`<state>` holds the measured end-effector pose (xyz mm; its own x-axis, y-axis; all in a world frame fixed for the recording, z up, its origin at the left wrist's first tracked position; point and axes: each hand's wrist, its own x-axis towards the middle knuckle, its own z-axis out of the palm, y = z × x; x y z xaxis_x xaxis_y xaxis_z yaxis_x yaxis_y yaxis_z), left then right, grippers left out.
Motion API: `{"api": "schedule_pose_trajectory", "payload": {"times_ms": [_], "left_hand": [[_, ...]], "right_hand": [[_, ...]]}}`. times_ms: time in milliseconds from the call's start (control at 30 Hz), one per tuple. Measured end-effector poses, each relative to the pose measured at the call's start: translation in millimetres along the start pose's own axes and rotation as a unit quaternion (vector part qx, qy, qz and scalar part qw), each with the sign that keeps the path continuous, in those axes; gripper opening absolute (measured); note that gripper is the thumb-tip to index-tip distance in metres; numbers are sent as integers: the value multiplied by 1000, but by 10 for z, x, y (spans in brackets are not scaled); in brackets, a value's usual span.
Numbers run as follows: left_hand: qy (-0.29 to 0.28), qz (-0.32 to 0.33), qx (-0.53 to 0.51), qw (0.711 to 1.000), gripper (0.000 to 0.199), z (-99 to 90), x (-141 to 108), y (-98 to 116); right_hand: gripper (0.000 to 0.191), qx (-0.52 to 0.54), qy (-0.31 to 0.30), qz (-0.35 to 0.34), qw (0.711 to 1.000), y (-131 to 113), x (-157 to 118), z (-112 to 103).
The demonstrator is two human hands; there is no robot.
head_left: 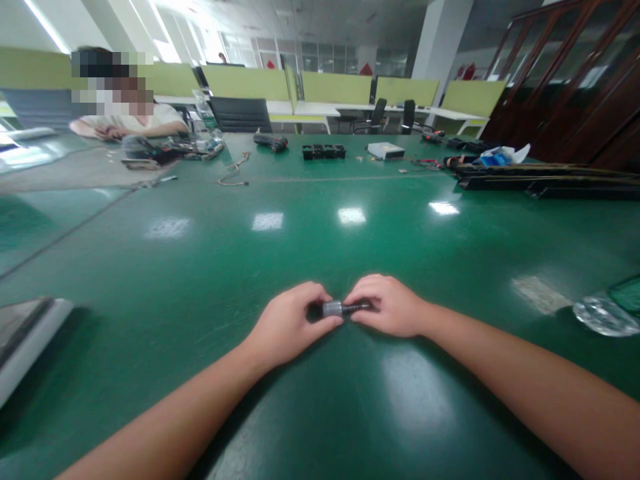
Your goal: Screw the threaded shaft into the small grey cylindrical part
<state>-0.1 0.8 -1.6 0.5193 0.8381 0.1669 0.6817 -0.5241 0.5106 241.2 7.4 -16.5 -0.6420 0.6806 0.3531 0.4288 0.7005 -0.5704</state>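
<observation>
Between my two hands, a small grey cylinder with a dark ridged shaft point(333, 309) lies sideways, low over the green table point(310, 247). The thumb and fingers of my left hand point(290, 324) close around its thicker grey end. My right hand point(387, 307) pinches the thin dark end, its thumb below and its fingers above. Part of the shaft is hidden behind the right fingers. What kind of part it is, I cannot make out.
A grey-edged flat object point(35, 340) lies at the left. A clear round container point(605, 316) stands at the right. Farther back are a white box point(385, 151), a black part point(324, 152), a cable point(233, 175) and long black bars point(545, 179). A person point(127, 120) sits at the far left.
</observation>
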Motion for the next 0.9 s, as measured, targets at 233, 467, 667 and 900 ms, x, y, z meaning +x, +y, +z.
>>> {"api": "schedule_pose_trajectory", "payload": {"times_ms": [233, 467, 667, 900], "left_hand": [[-2, -2, 1, 1000, 26, -9, -6, 4], [-4, -1, 4, 1000, 25, -10, -3, 1], [-5, -5, 5, 1000, 26, -8, -5, 3], [-8, -4, 0, 1000, 24, 1, 3, -6]], "right_hand": [[15, -3, -3, 16, 1000, -10, 10, -9], [13, -8, -1, 32, 999, -33, 10, -15], [16, -10, -2, 41, 999, -35, 2, -18], [14, -11, -1, 42, 999, -33, -3, -17]]}}
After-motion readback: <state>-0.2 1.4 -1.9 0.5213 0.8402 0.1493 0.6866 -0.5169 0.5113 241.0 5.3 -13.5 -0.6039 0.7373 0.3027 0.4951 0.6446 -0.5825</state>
